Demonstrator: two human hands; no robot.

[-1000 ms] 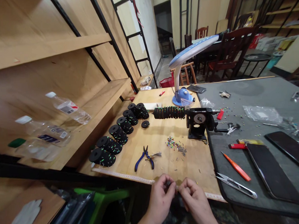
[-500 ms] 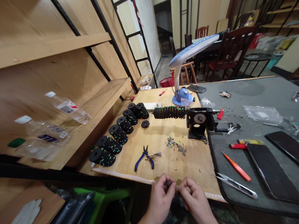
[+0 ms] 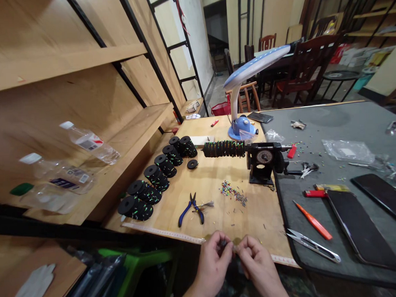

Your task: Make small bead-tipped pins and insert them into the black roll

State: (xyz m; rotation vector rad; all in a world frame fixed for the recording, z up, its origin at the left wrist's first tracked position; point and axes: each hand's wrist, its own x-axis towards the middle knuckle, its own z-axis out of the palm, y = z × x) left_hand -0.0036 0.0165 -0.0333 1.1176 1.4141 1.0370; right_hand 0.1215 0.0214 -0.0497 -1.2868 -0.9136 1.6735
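At the table's front edge, my left hand [image 3: 216, 257] is closed in a pinch, its fingertips almost meeting those of my right hand [image 3: 255, 260], which pinches too. Whatever lies between them is too small to make out. Beyond my hands is a pile of coloured beads [image 3: 226, 189] with small metal pieces [image 3: 241, 199] beside it. Blue-handled pliers [image 3: 191, 209] lie with handles apart to the left. Further back, a black hand-cranked winder [image 3: 264, 158] carries a row of black spools [image 3: 224, 149] wound with green-flecked line on its shaft.
Stacks of black foam spools [image 3: 135, 207] line the table's left side. On the grey mat [image 3: 304, 170] lie thread snips [image 3: 314, 246], an orange pointed tool [image 3: 312, 220], lighters and a phone [image 3: 362, 229]. A blue lamp [image 3: 243, 124] stands behind; plastic bottles [image 3: 92, 142] rest on the left shelf.
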